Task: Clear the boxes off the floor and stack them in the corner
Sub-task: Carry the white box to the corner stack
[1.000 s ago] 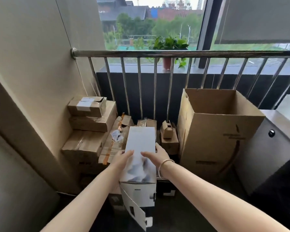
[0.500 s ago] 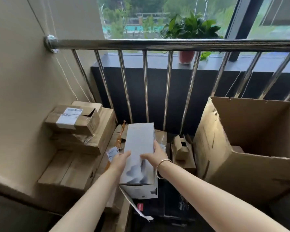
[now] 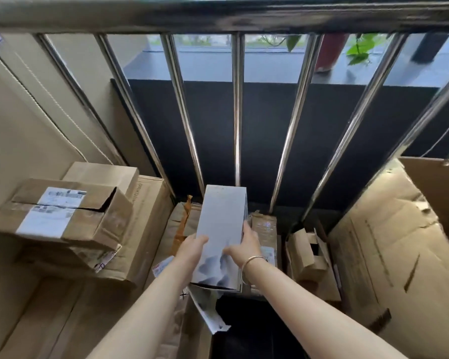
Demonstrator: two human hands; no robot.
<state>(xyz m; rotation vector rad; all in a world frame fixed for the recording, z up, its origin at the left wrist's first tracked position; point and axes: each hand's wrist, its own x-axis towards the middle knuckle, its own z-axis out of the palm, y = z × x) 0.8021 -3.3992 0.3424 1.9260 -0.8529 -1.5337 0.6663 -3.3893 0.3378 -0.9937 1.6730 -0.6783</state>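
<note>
A long white box with a grey ink pattern lies lengthwise over the brown boxes in the corner, its near flap hanging open. My left hand holds its left edge and my right hand, bracelet on the wrist, grips its right side. Left of it stands a stack of cardboard boxes: a labelled box on top of a wider flat one. A taped brown box lies under the white box.
A steel railing with vertical bars runs right behind the boxes. A big open carton stands at the right, a small torn box beside it. The beige wall closes the left side.
I have leaned in and down; the boxes and railing loom larger. Both hands have carried the white box forward and lower, onto the pile by the railing.
</note>
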